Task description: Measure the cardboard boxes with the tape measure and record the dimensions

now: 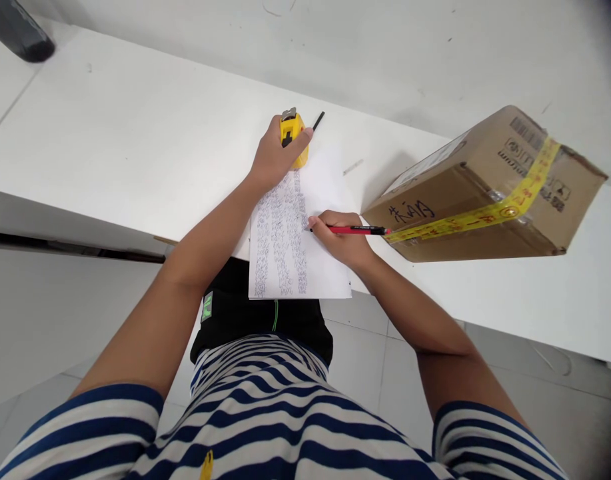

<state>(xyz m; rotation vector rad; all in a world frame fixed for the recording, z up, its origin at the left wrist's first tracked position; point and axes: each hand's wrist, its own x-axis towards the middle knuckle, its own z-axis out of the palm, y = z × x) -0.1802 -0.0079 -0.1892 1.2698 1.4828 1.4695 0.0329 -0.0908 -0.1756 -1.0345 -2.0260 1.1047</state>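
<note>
My left hand (pixel 278 157) is closed around a yellow tape measure (pixel 299 159) with black parts and a metal hook at its far end. It rests over the top of a white sheet of paper (pixel 328 273). Columns of dense blue handwriting cover the sheet's left and middle. In my right hand (pixel 348 241) is a red pen (pixel 355 230) with black ends, its tip at the edge of the rightmost written column. A thin black stick-like object (pixel 318 121) lies just past my left thumb; its kind I cannot make out.
A cardboard box (pixel 485 200) with yellow tape and handwriting stands on the white table (pixel 135 140) to the right. The paper overhangs the table's near edge. A dark grey object (pixel 20 30) is at the far left corner. A wall runs behind the table.
</note>
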